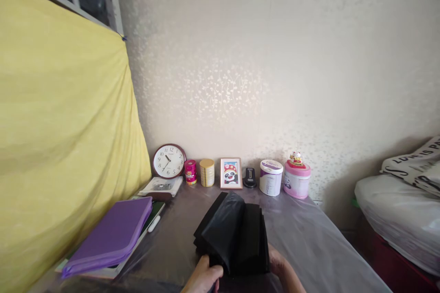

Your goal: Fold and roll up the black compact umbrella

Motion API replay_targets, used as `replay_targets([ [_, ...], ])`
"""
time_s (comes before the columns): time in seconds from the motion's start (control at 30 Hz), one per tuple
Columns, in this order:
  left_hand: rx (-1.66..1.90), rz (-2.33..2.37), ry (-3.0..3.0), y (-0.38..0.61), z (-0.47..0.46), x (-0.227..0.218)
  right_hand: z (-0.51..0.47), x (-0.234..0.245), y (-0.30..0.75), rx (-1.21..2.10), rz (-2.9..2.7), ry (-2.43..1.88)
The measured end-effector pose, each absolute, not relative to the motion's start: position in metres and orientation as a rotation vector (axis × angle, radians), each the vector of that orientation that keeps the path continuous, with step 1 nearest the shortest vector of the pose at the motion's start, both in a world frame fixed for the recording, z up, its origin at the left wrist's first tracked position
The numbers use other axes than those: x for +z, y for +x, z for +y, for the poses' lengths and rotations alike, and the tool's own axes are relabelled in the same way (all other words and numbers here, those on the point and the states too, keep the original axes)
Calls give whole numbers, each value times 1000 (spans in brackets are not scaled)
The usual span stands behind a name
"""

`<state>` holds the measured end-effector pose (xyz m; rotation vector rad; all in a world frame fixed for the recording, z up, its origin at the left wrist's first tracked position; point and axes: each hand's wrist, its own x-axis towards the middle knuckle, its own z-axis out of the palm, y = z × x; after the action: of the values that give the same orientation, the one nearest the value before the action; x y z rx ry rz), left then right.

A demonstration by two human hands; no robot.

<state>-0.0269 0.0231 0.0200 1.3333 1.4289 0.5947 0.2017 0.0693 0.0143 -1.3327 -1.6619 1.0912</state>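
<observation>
A stack of folded black plastic bags point(233, 233) rests on the table point(309, 242) in front of me, its top sheet partly lifted. My left hand point(203, 277) grips the near left edge of the stack with fingers curled over it. At the near right edge my right hand point(280, 265) lies mostly hidden behind the black plastic, pressed against it.
A purple zip folder point(110, 238) lies at left on a book. Along the wall stand a clock point(168, 160), a red tin point(190, 171), a gold tin point(206, 172), a framed panda picture point(231, 173), a white tub point(271, 177) and a pink tub point(296, 179). Yellow curtain left, bedding right.
</observation>
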Motion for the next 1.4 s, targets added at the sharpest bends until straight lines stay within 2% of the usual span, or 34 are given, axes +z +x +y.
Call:
replay_targets([
  [0.2, 536, 1562, 1440, -7, 31, 5, 66, 10, 237, 1434, -1707, -1598],
  [0.37, 475, 1565, 1558, -9, 24, 11, 49, 12, 276, 1434, -1736, -1735],
  [0.5, 412, 1343, 1611, -20, 14, 26, 28, 8, 302, 1345, -1661, -1897],
  [0.6, 418, 1365, 1725, -22, 10, 29, 19, 7, 317, 1103, -1657, -2007],
  [0.77, 386, 1634, 2020, -11, 5, 18, 20, 32, 317, 315, -1687, -1931],
  [1.03, 207, 1735, 2137, 0, -9, 24, 28, 84, 230, 5, -1897, -1381],
  [1.2, 263, 1697, 2072, -2, -11, 28, 32, 80, 208, -97, -2095, -1349],
  [1.4, 263, 1708, 2065, -4, -14, 26, 27, 65, 214, -132, -2044, -1402],
])
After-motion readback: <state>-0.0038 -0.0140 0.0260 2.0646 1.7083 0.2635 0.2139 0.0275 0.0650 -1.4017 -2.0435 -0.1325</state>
